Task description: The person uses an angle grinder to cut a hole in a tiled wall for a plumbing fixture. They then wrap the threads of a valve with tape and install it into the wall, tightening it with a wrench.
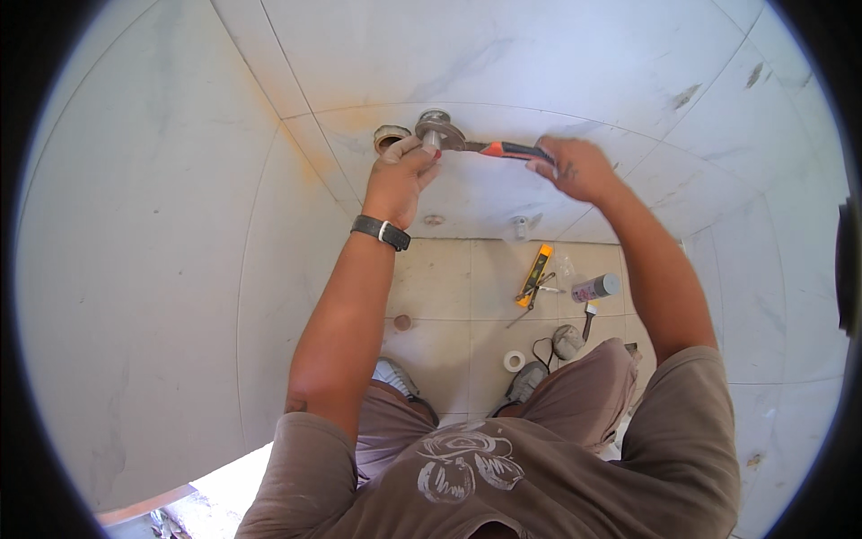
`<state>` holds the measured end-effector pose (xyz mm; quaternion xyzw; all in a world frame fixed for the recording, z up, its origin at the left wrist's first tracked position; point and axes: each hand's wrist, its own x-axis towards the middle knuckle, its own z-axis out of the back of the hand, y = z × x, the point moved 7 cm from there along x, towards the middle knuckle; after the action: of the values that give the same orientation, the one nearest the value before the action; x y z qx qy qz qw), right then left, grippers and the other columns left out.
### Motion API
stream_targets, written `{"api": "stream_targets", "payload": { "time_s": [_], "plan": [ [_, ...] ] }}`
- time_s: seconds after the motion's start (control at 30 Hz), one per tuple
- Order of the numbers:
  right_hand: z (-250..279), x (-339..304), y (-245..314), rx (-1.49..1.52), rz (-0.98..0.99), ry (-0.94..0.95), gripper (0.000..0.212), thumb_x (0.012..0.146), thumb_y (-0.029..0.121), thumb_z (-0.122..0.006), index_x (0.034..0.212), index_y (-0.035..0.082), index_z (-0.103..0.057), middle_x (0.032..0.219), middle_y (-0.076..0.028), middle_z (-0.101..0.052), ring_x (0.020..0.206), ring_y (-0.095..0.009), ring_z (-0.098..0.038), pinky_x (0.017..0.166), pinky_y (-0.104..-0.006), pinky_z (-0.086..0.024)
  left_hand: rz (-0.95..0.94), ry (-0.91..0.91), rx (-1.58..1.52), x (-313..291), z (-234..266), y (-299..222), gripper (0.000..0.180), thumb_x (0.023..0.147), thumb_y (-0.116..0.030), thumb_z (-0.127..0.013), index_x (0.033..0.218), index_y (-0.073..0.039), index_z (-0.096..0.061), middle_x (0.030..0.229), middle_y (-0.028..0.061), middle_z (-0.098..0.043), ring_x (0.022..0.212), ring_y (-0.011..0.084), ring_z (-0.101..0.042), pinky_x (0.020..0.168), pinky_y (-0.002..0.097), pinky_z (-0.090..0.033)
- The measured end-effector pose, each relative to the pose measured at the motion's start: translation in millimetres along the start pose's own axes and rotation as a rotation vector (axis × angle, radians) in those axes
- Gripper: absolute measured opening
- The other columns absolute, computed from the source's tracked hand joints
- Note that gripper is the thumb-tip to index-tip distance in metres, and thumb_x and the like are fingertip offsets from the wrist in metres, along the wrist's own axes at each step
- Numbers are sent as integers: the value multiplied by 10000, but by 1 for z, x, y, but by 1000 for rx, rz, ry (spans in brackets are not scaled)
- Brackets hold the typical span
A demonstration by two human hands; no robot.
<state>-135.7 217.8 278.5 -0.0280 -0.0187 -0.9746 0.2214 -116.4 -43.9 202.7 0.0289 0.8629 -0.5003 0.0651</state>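
Note:
A round, dull metal fitting with a wide flange (452, 133) stands out from the tiled wall. My left hand (397, 180) is at its underside, fingers closed around a pale, short cylindrical piece (431, 140); a small red spot shows by the fingertips. Just left of the fitting is a ring-shaped pipe opening (390, 135), partly behind my left fingers. My right hand (575, 169) grips a tool with an orange-and-black handle (508, 149). Its metal end reaches to the flange's right side, and its jaw or head cannot be made out.
On the tiled floor lie a yellow level (536, 274), crossed metal tools (533, 293), a spray can (594, 287), a brush (590, 316), a roll of white tape (514, 361) and a rounded grey object (567, 342). A small valve (521, 227) projects low on the wall.

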Motion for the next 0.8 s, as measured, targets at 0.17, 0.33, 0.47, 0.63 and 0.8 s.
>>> {"api": "stream_targets", "payload": {
  "time_s": [0.17, 0.33, 0.47, 0.63, 0.8],
  "plan": [
    [-100, -3, 9, 403, -154, -17, 390, 1033, 439, -599, 1084, 53, -572, 902, -221, -680, 900, -448, -660, 783, -538, -502, -226, -57, 397, -8, -7, -20, 587, 941, -136, -728, 1418, 124, -505, 1294, 162, -662, 1192, 251, -658, 1067, 360, -497],
    [-175, 12, 53, 759, -213, -10, 379, 1038, 381, -609, 1100, 17, -524, 878, -262, -666, 887, -480, -650, 779, -534, -496, -485, -139, 862, -19, -19, -38, 522, 885, -165, -760, 1308, 107, -619, 1262, 219, -666, 1197, 275, -669, 996, 351, -527],
    [-223, 36, 100, 1031, -174, -126, 322, 1034, 300, -619, 1112, 3, -520, 955, -285, -680, 922, -484, -656, 814, -508, -514, -647, -140, 1125, -25, -27, -46, 513, 863, -147, -753, 1308, 76, -629, 1219, 229, -669, 1122, 341, -681, 960, 410, -536],
    [-260, 76, 169, 1277, 102, -398, 392, 1024, 233, -621, 1331, 10, -522, 1185, -272, -693, 1137, -432, -657, 973, -449, -518, -835, -144, 1354, -31, -46, -51, 532, 848, -107, -722, 1331, 76, -595, 1217, 239, -660, 1126, 416, -634, 991, 466, -511],
    [-256, 97, 188, 1081, 138, -317, 453, 997, 193, -638, 1413, 52, -527, 1219, -242, -700, 1189, -392, -651, 1015, -403, -506, -749, -90, 1429, -29, -47, -53, 625, 850, -104, -724, 1415, 73, -523, 1288, 257, -636, 1189, 413, -617, 1022, 462, -499]
  ]
}}
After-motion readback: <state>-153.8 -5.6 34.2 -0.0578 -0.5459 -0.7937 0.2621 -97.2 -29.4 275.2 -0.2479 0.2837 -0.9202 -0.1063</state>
